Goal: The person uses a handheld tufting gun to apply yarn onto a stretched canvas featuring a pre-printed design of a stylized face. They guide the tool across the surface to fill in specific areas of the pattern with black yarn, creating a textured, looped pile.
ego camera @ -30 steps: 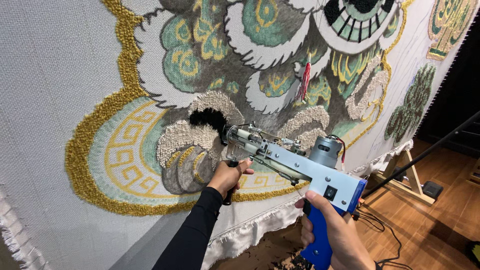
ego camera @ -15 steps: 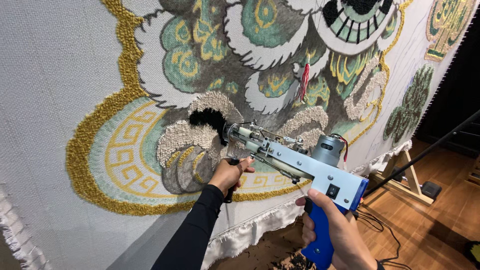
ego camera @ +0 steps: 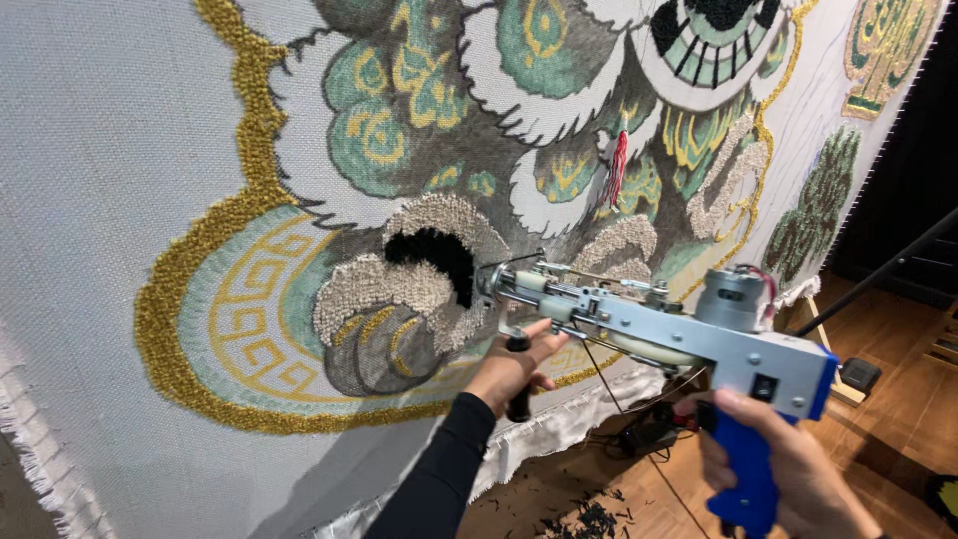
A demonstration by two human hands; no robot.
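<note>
**Tufting gun at the cloth**

The cloth (ego camera: 90,150) fills most of the view, a pale weave stretched upright and tufted with a gold border, green scrolls, cream loops and a black patch (ego camera: 434,255). The gun (ego camera: 659,324), grey metal with a blue grip and a motor on top, is held level, its needle end touching the cloth just right of the black patch. Since half a second ago the view sits closer and the gun's tip has crept slightly right. The right hand (ego camera: 788,474) is wrapped tight around the blue grip; the left hand (ego camera: 514,369) is closed on the black front handle. Below lies a wooden floor (ego camera: 898,419) with yarn clippings (ego camera: 594,514)
</note>
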